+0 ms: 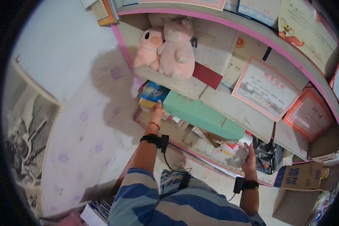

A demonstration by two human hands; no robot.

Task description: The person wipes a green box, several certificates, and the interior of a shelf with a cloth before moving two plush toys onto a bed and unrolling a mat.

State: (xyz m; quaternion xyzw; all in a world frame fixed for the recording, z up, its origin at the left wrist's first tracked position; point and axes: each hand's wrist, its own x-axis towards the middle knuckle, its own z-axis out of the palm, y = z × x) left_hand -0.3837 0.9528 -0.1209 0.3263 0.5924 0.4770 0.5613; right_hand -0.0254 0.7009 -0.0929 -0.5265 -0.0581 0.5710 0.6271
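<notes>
My left hand [156, 114] is at the left end of a long, pale green box [199, 112]. Its fingers close on the front edge of a blue and yellow book [153, 93] beside that box. Further right, my right hand [249, 160] is raised near the box's right end, with a crumpled grey cloth [237, 157] against its palm and fingers. A black plastic bag [268, 156] is just right of that hand. Both wrists wear black straps with small modules and cables.
Two pink plush toys [177, 56] sit on the shelf board [229, 105] above. Framed certificates [266, 88] lean there, with a dark red folder [207, 74] behind. Papers and small items litter the lower shelf. A cardboard box [301, 176] stands at the right; books [98, 213] lie at lower left.
</notes>
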